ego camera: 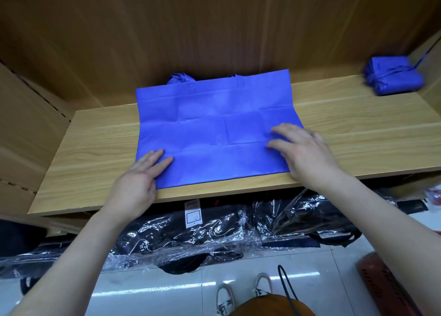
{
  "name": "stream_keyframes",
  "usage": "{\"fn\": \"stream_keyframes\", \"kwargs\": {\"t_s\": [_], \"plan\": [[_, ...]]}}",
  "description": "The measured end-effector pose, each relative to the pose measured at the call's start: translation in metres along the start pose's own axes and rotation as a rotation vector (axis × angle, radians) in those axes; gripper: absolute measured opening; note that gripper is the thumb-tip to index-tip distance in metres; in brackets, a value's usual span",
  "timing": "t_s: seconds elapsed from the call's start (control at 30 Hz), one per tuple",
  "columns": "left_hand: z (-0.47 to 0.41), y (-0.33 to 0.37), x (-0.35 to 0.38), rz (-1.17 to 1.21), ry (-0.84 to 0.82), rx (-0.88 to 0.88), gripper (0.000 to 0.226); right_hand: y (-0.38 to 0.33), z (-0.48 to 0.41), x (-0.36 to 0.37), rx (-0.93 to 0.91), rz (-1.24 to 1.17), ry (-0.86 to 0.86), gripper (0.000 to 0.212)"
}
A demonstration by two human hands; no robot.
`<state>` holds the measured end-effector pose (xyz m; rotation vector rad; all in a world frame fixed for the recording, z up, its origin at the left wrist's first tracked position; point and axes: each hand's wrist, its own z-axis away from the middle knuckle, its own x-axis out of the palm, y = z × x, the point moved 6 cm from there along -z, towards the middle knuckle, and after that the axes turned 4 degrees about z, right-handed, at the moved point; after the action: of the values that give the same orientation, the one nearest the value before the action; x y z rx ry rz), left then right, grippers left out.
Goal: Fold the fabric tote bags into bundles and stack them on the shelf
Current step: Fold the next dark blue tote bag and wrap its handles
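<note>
A pale wooden shelf [95, 144] runs across in front of the person, bare wood showing at its left end. Next along, the left hand [138, 184] lies flat with its fingers straight and close together. The fingertips press the near-left corner of a blue fabric tote bag [214, 129] while the palm sits over the shelf's front edge; it holds nothing.

The bag is spread flat in the middle of the shelf, creased into a grid. Its near edge lies just inside the shelf's front edge. Its handles [179, 78] are bunched against the back panel.

Under the shelf, black goods in clear plastic wrap [191, 234] lie on the tiled floor, with a white tag [193, 214] hanging in front of them. A pair of light shoes [243, 292] shows below.

On the bag's near-right part rests the right hand [303, 151], palm down, fingers spread and slightly bent on the fabric. It presses the cloth and does not pinch it; the hand is a little blurred.

Down at the floor on the right stands a red slotted basket [386, 287]. At the far right end of the shelf, well apart from the flat bag, sits a folded blue bundle [393, 79] tied round with its own strap.
</note>
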<state>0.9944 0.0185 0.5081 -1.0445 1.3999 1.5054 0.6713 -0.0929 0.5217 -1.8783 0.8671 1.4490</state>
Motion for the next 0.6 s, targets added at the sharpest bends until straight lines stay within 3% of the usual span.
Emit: {"fn": "stream_keyframes", "kwargs": {"t_s": [0.1, 0.23, 0.3, 0.47, 0.6], "plan": [[0.005, -0.003, 0.002, 0.036, -0.063, 0.01, 0.063, 0.003, 0.007, 0.01, -0.03, -0.167, -0.094, 0.036], [0.015, -0.01, 0.003, -0.018, -0.153, 0.043, 0.089, 0.011, 0.016, 0.008, -0.052, -0.197, -0.328, 0.076], [0.02, -0.014, 0.001, -0.058, -0.16, 0.058, 0.092, 0.011, 0.018, 0.005, -0.07, -0.27, -0.4, 0.079], [0.028, -0.019, -0.011, 0.122, -0.126, 0.092, 0.065, 0.014, 0.018, -0.001, -0.004, -0.499, -0.528, 0.066], [0.032, -0.034, -0.027, 0.541, -0.106, -0.116, 0.037, 0.017, 0.023, -0.01, 0.138, -0.82, -0.571, 0.042]]}}
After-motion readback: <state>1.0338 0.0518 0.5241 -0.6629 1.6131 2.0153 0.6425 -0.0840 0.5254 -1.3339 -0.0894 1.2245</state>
